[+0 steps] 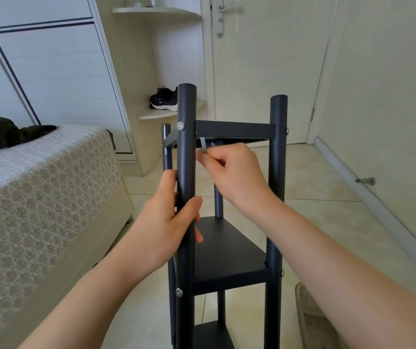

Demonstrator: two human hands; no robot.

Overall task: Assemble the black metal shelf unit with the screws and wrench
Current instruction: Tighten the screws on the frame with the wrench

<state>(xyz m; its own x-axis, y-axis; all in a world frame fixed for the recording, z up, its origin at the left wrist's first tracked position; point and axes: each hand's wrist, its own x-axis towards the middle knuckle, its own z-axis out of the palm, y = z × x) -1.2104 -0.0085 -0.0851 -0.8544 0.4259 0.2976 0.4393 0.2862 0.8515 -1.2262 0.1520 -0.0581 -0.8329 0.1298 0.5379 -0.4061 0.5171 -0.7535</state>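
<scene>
Shelf unit (229, 253) stands upright on the floor. Left grip (169, 222) clasps near-left post (186, 152). Right grip (234, 172) pinches wrench (203, 145), long axis vertical, under top shelf (234, 131) near-left corner. Screw (212, 144) sits just right of the wrench. Engagement unclear.

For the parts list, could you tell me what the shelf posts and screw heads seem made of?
Posts: likely metal tube, matte dark coating, soft lengthwise sheen. Screw heads: bare silvery metal, probably steel; bright round faces catch light.
</scene>
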